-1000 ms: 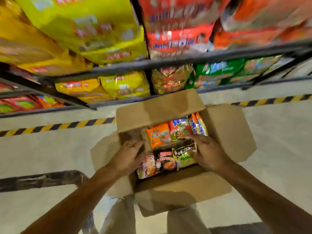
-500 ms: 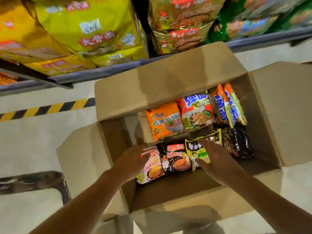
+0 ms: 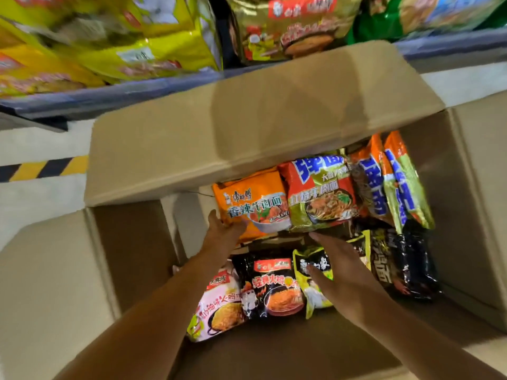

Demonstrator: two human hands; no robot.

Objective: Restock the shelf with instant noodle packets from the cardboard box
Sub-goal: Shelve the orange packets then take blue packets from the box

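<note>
1. Both hands have moved deeper into the open brown cardboard box (image 3: 247, 138), off the near packets.
2. Left hand (image 3: 223, 233) now touches the orange noodle packet (image 3: 253, 204), fingers straight.
3. Right hand (image 3: 338, 266) hovers alongside, fingers apart, empty; a lift seems imminent.

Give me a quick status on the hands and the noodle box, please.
Left hand touching the orange packet, fingers straight. Right hand open above the yellow-green packet, gripping nothing. Far flap overhangs the back row.
</note>
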